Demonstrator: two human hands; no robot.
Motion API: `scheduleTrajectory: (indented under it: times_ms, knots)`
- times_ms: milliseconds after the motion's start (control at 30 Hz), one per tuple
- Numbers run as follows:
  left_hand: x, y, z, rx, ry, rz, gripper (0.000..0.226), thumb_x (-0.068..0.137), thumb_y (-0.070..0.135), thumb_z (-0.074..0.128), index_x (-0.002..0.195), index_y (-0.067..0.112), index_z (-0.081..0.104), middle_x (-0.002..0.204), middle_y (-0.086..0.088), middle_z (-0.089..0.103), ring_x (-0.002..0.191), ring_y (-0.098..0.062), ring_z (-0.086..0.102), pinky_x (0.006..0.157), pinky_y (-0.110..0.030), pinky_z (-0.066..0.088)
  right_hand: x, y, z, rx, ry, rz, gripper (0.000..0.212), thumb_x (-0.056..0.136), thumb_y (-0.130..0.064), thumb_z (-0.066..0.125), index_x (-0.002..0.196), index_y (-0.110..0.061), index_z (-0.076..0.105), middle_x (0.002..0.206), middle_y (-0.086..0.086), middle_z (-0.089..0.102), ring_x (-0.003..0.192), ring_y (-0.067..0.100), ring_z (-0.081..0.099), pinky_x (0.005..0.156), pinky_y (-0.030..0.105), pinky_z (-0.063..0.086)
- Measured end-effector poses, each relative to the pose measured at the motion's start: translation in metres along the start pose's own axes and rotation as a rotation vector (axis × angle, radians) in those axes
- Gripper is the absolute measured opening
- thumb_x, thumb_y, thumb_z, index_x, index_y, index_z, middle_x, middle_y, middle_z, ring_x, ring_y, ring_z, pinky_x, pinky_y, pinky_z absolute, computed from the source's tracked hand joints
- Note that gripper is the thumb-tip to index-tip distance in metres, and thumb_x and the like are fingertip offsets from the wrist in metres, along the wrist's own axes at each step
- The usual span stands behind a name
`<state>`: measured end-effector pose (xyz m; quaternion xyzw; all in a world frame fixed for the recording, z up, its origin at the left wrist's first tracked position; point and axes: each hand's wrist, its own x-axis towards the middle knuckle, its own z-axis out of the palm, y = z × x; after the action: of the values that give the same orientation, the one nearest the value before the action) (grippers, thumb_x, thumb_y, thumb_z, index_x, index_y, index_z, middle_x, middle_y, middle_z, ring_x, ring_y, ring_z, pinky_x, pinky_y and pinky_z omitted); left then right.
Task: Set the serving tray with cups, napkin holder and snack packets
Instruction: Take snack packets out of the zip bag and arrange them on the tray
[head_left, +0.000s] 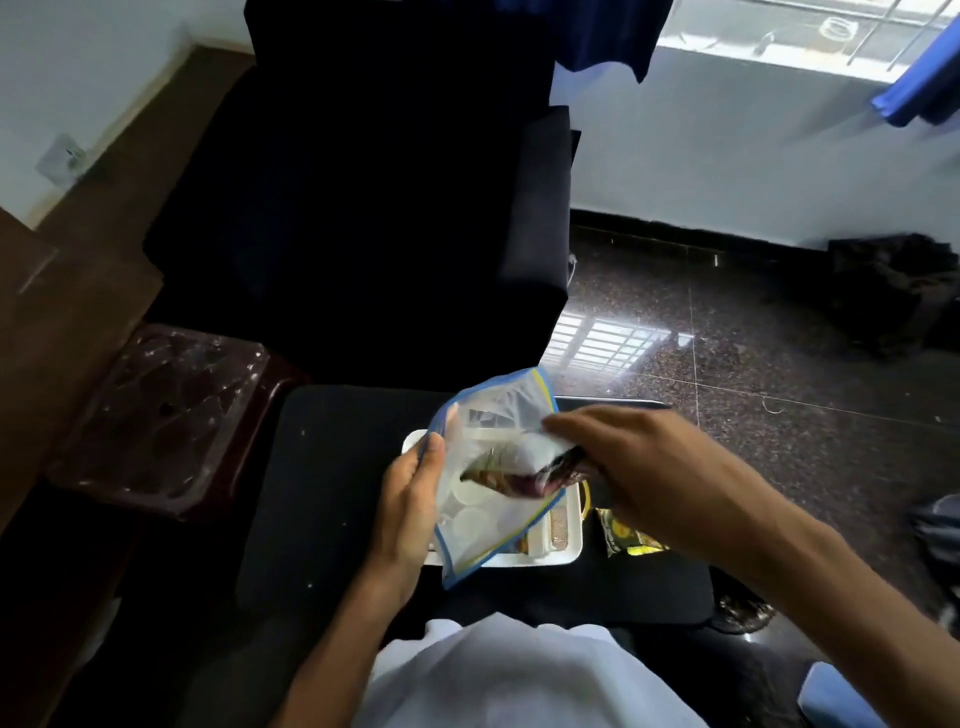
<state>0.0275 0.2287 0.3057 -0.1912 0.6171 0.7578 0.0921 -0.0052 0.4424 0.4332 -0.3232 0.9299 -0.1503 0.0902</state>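
A clear plastic bag (488, 426) with a blue edge hangs over the white serving tray (569, 525) on a black padded stool. My left hand (410, 499) grips the bag's left edge. My right hand (628, 467) reaches into the bag's mouth and is closed on a dark red snack packet (524, 480) that sticks half out of it. Pale round cups show dimly through the bag; most of the tray is hidden behind it. A yellow snack packet (623, 532) lies on the stool to the right of the tray.
A black armchair (363, 208) stands just behind the stool (322, 493). A dark red plastic stool (166, 415) sits to the left beside brown furniture. Polished dark stone floor (727, 374) spreads to the right, with a dark bundle by the wall.
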Motion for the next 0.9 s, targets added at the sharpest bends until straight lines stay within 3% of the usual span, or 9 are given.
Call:
scheduleTrajectory:
  times_ms: [133,267,367,433,567,667,767,833,900]
  knots:
    - [-0.003,0.002,0.012,0.025,0.022,0.022,0.033,0.097,0.042,0.047,0.102,0.040,0.079,0.109,0.012,0.079,0.106,0.000,0.071,0.082,-0.011,0.053,-0.037,0.034,-0.021,0.380,0.313,0.241,0.023,0.090,-0.008,0.064,0.111,-0.015,0.071,0.088,-0.007,0.075,0.076,0.006,0.068,0.063,0.010,0.049]
    - [-0.011,-0.003,0.030,0.010,0.094,0.051,0.035,0.097,0.044,0.047,0.108,0.034,0.078,0.119,0.002,0.077,0.116,-0.015,0.070,0.096,-0.029,0.054,-0.067,0.095,-0.006,0.932,0.407,0.577,0.021,0.096,-0.019,0.062,0.114,-0.012,0.069,0.101,0.002,0.077,0.090,0.010,0.074,0.071,0.018,0.058]
    - [-0.022,-0.004,0.048,0.022,0.148,0.070,0.036,0.104,0.039,0.044,0.105,0.034,0.079,0.110,0.002,0.080,0.106,-0.013,0.074,0.083,-0.020,0.059,-0.079,0.154,0.035,1.013,0.465,0.780,0.020,0.096,-0.024,0.061,0.114,-0.016,0.069,0.102,0.003,0.076,0.091,0.014,0.074,0.071,0.021,0.058]
    - [-0.030,-0.005,0.061,0.020,0.205,0.070,0.039,0.107,0.034,0.041,0.104,0.032,0.080,0.108,0.002,0.080,0.103,-0.012,0.075,0.077,-0.016,0.058,-0.081,0.197,0.076,1.084,0.477,0.916,0.021,0.097,-0.020,0.061,0.114,-0.011,0.069,0.103,0.010,0.074,0.096,0.024,0.073,0.080,0.035,0.060]
    - [-0.048,-0.011,0.085,-0.014,0.304,0.070,0.039,0.105,0.037,0.042,0.114,0.021,0.076,0.119,0.000,0.078,0.112,-0.013,0.073,0.082,-0.017,0.058,-0.073,0.267,0.157,1.243,0.438,1.249,0.026,0.097,-0.018,0.061,0.114,0.001,0.066,0.110,0.018,0.070,0.110,0.036,0.067,0.100,0.052,0.052]
    - [-0.064,-0.013,0.101,-0.017,0.382,0.093,0.039,0.103,0.038,0.044,0.113,0.021,0.077,0.118,0.004,0.078,0.112,-0.010,0.073,0.083,-0.016,0.058,-0.062,0.293,0.204,1.301,0.442,1.439,0.022,0.095,-0.018,0.062,0.107,0.001,0.064,0.120,0.023,0.066,0.114,0.036,0.064,0.101,0.048,0.051]
    - [-0.076,-0.017,0.116,0.014,0.423,0.120,0.040,0.104,0.034,0.041,0.117,0.021,0.076,0.121,0.007,0.076,0.116,-0.006,0.070,0.090,-0.017,0.057,-0.052,0.309,0.236,1.353,0.446,1.593,0.042,0.092,-0.013,0.064,0.126,0.010,0.056,0.134,0.024,0.058,0.118,0.034,0.061,0.097,0.040,0.053]
    - [-0.082,-0.020,0.119,0.038,0.405,0.117,0.046,0.102,0.037,0.039,0.132,0.012,0.065,0.131,0.006,0.072,0.125,-0.005,0.064,0.098,-0.015,0.051,-0.047,0.312,0.251,1.418,0.445,1.646,0.047,0.090,-0.006,0.064,0.133,0.010,0.050,0.137,0.023,0.055,0.113,0.031,0.063,0.080,0.034,0.057]
    - [-0.086,-0.022,0.120,0.050,0.419,0.110,0.049,0.100,0.039,0.039,0.133,0.010,0.062,0.131,0.007,0.072,0.126,-0.005,0.063,0.098,-0.012,0.050,-0.044,0.312,0.260,1.473,0.400,1.696,0.048,0.090,0.000,0.064,0.134,0.010,0.048,0.137,0.023,0.055,0.113,0.033,0.064,0.084,0.038,0.059]
